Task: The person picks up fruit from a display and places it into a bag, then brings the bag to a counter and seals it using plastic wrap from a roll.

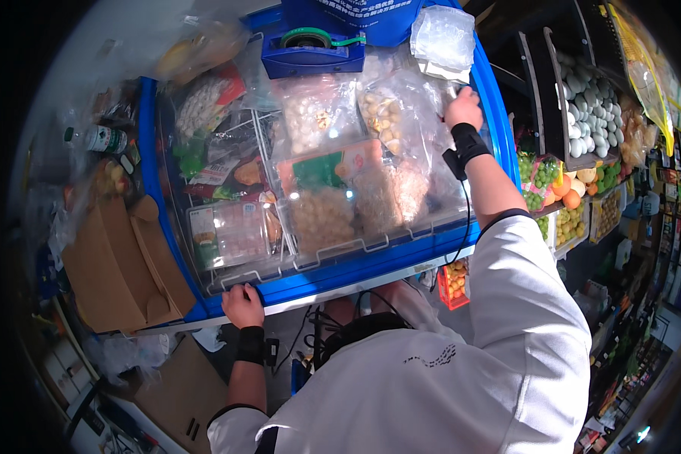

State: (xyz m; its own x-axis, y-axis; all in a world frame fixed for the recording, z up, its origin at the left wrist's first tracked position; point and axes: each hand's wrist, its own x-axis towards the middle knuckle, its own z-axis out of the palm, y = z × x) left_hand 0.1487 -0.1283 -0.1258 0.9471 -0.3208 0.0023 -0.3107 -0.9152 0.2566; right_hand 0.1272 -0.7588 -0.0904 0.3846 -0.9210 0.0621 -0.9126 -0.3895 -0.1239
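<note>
A chest freezer with a blue frame [309, 284] and a clear top stands before me. My left hand [243, 306] rests with curled fingers on its front rim; whether it grips the rim is hard to tell. My right hand [464, 108] is at the far right of the top, beside the blue side rim, just below a stack of clear plastic bags [442, 42]. Its fingers are partly hidden, so any hold is unclear. Under the clear top lie bagged frozen foods, among them pale round balls [306, 122], a green-and-orange pack [329, 164] and a clear tray pack [238, 232], with wire baskets [286, 227] around them.
A blue tape dispenser [313, 59] and a blue bag [354, 22] stand at the far end. An open cardboard box [108, 261] and a bottle [105, 139] are on the left. Eggs [590, 113] and fruit [570, 196] fill crates at right. A cable [466, 227] hangs from my right wrist.
</note>
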